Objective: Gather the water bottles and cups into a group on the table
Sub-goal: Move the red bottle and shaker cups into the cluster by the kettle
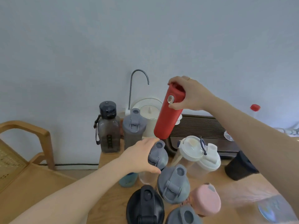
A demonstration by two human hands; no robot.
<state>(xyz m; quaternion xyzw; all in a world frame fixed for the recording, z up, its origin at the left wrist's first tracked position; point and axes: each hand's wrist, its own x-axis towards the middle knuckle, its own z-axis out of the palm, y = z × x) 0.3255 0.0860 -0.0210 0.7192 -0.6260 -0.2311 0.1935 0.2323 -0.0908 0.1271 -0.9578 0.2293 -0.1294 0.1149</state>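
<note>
My right hand [189, 94] grips the top of a tall red flask [167, 113] and holds it tilted in the air above the table [110, 191]. My left hand [139, 156] wraps the side of a clear shaker with a grey lid [159, 156]. Around it stand a smoky square bottle [108, 130], a grey-lidded shaker [133, 126], two white-lidded shakers [199, 155], another grey-lidded shaker [173, 185], a black-lidded one [145, 206], a pink bottle [205, 201], a black cup [239, 167] and a blue cup [127, 179].
A cream kettle [149, 113] with a curved metal spout [139, 81] stands at the back by the wall. A dark slatted tray [202, 126] lies behind the shakers. A wooden chair [24, 143] sits left of the table. A red-capped bottle [254, 108] is at far right.
</note>
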